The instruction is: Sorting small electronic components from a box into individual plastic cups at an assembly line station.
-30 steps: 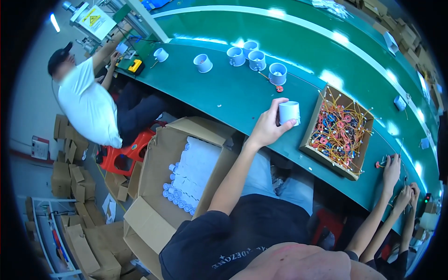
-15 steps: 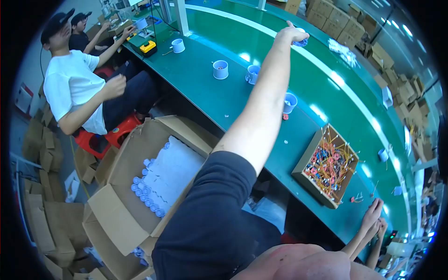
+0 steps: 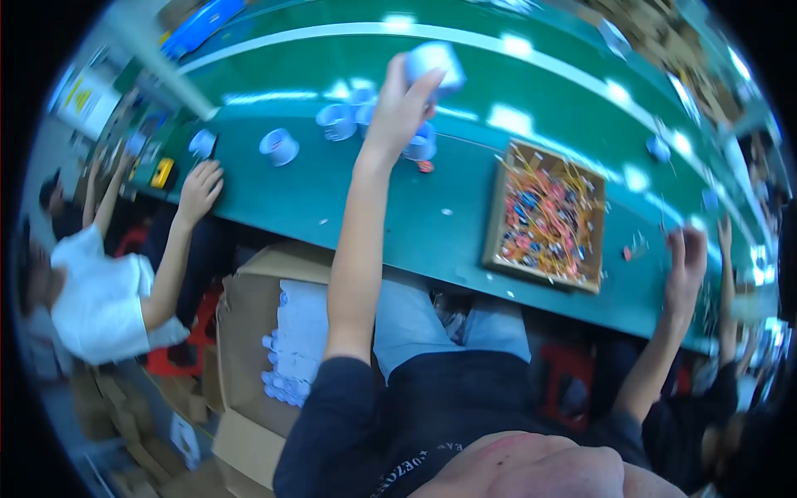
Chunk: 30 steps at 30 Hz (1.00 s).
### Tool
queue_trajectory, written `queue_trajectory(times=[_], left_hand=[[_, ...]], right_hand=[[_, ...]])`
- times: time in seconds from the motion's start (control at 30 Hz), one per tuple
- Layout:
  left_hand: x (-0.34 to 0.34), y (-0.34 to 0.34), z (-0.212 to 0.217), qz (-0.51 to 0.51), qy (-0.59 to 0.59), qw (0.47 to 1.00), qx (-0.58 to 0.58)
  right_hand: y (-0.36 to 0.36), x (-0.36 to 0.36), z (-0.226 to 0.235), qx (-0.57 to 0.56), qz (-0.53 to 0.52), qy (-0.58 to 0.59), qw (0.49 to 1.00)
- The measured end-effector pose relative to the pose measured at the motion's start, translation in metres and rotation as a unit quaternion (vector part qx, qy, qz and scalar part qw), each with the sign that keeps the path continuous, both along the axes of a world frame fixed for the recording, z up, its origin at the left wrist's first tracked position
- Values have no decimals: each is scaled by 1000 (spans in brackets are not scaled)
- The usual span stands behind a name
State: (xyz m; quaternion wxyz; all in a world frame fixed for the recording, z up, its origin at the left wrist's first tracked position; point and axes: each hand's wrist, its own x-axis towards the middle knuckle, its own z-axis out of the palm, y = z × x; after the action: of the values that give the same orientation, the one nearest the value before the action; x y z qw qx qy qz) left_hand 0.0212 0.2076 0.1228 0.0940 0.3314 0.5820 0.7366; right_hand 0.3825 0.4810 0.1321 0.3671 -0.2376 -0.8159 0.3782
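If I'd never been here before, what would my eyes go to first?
Probably the cardboard box full of tangled orange and yellow wires, right of the middle on the green table. Next might be the left hand, holding a blurry, pale cup near the top middle. More pale cups sit left of that hand.

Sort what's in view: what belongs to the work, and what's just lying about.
Apparently part of the work:
pale cup in the left hand
standing cups
cardboard box of wired parts

Seemingly lying about:
white scrap on the bench
white sheet, lower left
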Motion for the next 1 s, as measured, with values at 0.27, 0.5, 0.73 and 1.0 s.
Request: queue_trajectory(times=[0.27, 0.5, 0.73, 1.0], left_hand=[[123, -29, -108, 93, -7, 990, -105], [123, -51, -120, 107, 25, 979, -173], [128, -31, -119, 78, 34, 980, -181], [125, -38, -118, 95, 53, 982, -156]], right_hand=[[-71, -92, -13, 262, 239, -77, 932], [23, -43, -56, 211, -87, -95, 969], [61, 27, -105, 213, -230, -284, 906], [30, 9, -100, 153, -92, -313, 933]])
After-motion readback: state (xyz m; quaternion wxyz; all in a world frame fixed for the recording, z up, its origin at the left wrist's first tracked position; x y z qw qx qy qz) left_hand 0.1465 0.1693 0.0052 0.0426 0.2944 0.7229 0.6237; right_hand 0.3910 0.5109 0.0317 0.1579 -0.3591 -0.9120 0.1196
